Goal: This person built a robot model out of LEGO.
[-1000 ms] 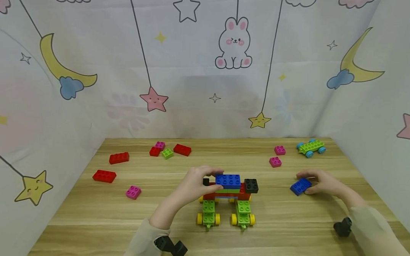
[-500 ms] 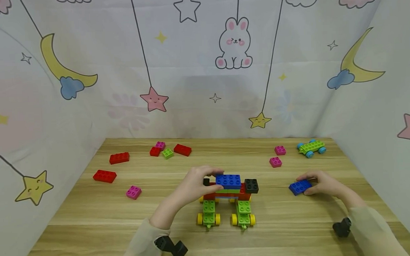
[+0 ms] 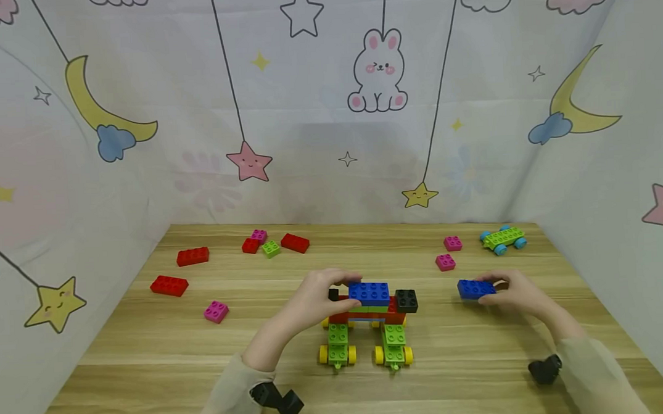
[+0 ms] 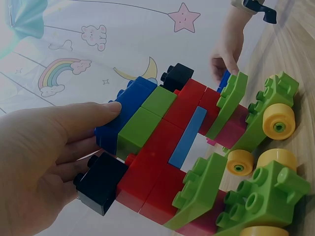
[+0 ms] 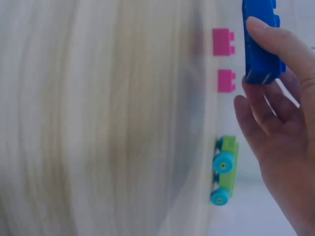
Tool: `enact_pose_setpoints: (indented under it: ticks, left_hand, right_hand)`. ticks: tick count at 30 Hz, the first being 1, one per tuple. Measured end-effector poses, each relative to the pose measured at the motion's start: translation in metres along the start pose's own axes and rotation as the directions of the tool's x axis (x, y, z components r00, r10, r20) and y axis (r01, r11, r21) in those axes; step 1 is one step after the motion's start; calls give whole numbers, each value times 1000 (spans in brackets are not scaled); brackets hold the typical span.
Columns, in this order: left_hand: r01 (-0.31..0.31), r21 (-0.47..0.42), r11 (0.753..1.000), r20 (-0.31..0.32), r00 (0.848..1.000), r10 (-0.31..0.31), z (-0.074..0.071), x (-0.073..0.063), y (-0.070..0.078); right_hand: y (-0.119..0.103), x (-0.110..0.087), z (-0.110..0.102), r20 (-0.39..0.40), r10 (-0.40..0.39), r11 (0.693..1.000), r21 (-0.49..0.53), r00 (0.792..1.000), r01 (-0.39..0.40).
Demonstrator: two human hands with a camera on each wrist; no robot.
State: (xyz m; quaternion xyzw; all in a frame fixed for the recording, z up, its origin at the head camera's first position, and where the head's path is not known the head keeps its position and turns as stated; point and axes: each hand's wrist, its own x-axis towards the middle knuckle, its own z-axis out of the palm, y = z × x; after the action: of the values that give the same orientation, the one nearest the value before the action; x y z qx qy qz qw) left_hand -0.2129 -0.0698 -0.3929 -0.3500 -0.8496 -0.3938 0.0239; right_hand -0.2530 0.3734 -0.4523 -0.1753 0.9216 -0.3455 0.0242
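In the middle of the table stands a toy brick vehicle: red bricks [image 4: 150, 162], green pieces, black bricks [image 3: 406, 301] at both ends and two green wheeled bases [image 3: 394, 351] with yellow wheels. On its top sits a blue brick [image 3: 368, 293]. My left hand [image 3: 317, 297] grips that blue brick by its left end, the thumb on the near side. To the right, my right hand [image 3: 515, 294] pinches another blue brick [image 3: 476, 289] between thumb and fingers. In the right wrist view this second blue brick [image 5: 261, 44] is held up off the table.
Two pink bricks [image 3: 445, 262] and a green car base [image 3: 504, 238] with blue wheels lie at the back right. Red bricks [image 3: 169, 285], a pink brick [image 3: 216, 311] and a small green brick [image 3: 271, 249] are scattered on the left. A printed cloth [image 3: 328, 139] hangs behind the table.
My right hand has lifted the second blue brick from the table and moved it slightly left, turning it more level. The left hand and the vehicle have stayed put.
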Motion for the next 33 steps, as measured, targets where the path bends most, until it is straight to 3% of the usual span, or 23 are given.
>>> enact_pose_setpoints:
  ticks: [7, 17, 25, 33]
  left_hand:
    - [4, 10, 1000, -5, 1000, -4, 0, 0, 0]
    - [4, 8, 1000, -1, 1000, -4, 0, 0, -1]
    - [10, 18, 1000, -3, 1000, -10, 0, 0, 1]
    - [10, 14, 1000, -8, 1000, -10, 0, 0, 0]
  right_hand:
    - [-24, 8, 4, -65, 19, 998, 59, 998, -15]
    - [-78, 25, 11, -135, 34, 996, 89, 990, -22]
    - [-126, 34, 22, -149, -61, 980, 177, 987, 87]
    - [-161, 39, 35, -155, -121, 975, 166, 980, 147]
